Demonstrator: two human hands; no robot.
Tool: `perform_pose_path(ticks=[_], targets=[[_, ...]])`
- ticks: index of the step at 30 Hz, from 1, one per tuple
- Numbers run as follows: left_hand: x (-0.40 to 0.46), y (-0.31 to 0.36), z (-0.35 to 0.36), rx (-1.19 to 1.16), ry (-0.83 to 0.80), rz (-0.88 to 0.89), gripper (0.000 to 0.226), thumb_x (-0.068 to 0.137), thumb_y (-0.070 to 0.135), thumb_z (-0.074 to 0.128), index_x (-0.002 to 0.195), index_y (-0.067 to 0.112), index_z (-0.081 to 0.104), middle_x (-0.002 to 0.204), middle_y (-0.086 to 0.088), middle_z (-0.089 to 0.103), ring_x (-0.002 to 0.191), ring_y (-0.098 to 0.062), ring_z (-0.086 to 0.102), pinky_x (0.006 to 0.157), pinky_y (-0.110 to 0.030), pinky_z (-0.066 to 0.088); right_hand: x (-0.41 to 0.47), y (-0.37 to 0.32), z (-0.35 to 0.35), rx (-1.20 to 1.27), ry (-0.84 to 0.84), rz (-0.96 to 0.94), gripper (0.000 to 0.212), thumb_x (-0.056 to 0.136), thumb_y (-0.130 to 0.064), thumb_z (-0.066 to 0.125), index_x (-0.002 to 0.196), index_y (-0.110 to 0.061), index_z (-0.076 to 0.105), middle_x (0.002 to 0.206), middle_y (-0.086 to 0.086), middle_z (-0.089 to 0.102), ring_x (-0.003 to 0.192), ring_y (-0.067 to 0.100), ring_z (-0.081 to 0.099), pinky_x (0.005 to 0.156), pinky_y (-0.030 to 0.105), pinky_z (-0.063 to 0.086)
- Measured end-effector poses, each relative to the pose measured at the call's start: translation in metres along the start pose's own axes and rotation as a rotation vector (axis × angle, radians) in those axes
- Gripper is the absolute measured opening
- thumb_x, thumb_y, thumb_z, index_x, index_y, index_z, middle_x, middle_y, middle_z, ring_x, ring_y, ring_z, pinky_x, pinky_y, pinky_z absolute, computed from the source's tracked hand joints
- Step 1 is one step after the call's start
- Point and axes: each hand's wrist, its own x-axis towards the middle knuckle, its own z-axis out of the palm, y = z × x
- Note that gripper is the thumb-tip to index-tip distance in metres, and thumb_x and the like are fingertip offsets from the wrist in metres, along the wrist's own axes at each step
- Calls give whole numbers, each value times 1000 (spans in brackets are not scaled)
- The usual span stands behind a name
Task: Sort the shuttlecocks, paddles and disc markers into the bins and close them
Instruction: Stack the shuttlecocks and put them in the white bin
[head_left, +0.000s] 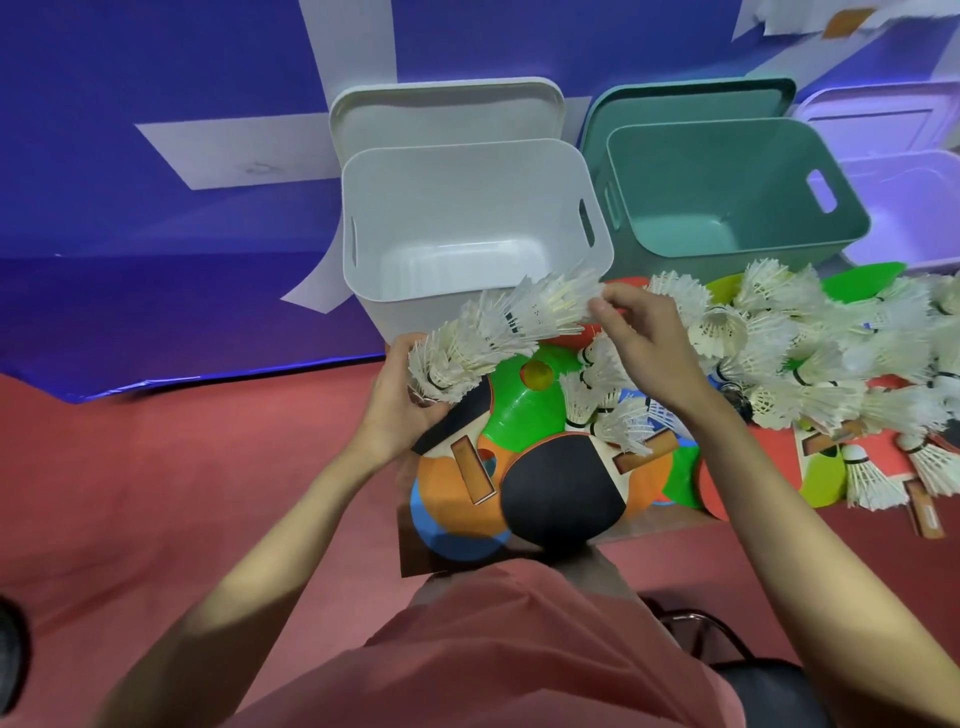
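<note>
A nested stack of white shuttlecocks (498, 327) runs slantwise in front of the white bin (467, 171). My left hand (402, 400) grips its lower end by the cork. My right hand (639, 338) pinches the feathers at its upper end. Below lie a green disc marker (519, 410), an orange disc marker (441, 483) and a black paddle (563, 493). A heap of loose shuttlecocks (810, 353) covers the right side of the table. The white bin and the green bin (727, 171) stand open with nothing inside them.
A lilac bin (904, 182) stands at the far right, its lid (872, 114) leaning behind it. White lid (447, 109) and green lid (691, 98) lean behind their bins. A red paddle (779, 457) lies under shuttlecocks. Red floor lies left.
</note>
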Motion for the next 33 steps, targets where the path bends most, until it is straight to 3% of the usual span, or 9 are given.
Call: perform_pose_path(ticks=[3,6,11,16,20,22,26,29,33], targets=[[16,27,-17,46,-11,63,67,67,25,80,125,12,48,108,7,61,98,-7,61,81,-32,52,18,1,-13,52,-14,-3,27,95,-15,45,75,3,51,66,13,45,65,13,41,61,30,31],[50,61,-38,140,-18,145,75,71,10,80,132,15,36,103,11,57,88,-3,59,73,-18,49,49,-1,-28,56,85,-58,16,91,-9,49,88,1,61,82,17,63,75,26,55,70,34,43],[136,91,-57,437,-10,305,57,78,9,71,124,6,37,107,-2,50,82,-9,46,64,-13,35,118,-10,-42,58,171,-32,20,85,-1,54,93,-15,67,80,-9,64,70,-9,56,68,11,42],[200,55,-47,660,-99,245,56,78,5,70,126,2,41,121,-15,50,109,-28,49,83,-23,36,173,20,-19,-146,74,191,22,82,2,56,64,-11,59,54,-6,46,51,4,39,46,12,29],[220,17,-41,810,-260,181,52,77,1,67,122,0,41,116,-21,50,103,-36,51,86,-39,43,200,50,12,-316,-50,280,21,79,6,52,59,4,47,65,24,46,64,24,44,56,27,29],[227,6,-38,848,-290,136,49,76,1,66,118,2,42,111,-20,50,97,-37,52,81,-43,44,210,60,22,-377,-90,317,23,79,6,49,60,-1,40,63,16,44,68,27,46,58,29,32],[244,-4,-24,900,-345,76,42,80,1,63,116,4,42,107,-18,49,91,-34,52,76,-39,42,224,71,36,-520,-234,375,11,85,2,51,95,-2,53,93,16,59,93,37,57,71,35,42],[257,-12,-14,942,-396,27,41,80,-6,56,116,4,41,106,-16,47,89,-33,52,75,-43,45,233,82,47,-617,-318,342,54,84,6,51,134,3,29,110,21,58,102,40,57,77,40,42],[269,-29,-5,995,-418,0,45,77,-9,55,117,4,40,106,-17,46,91,-34,51,77,-47,47,243,95,58,-764,-443,183,30,83,12,45,109,-3,44,112,20,58,102,36,57,71,34,38]])
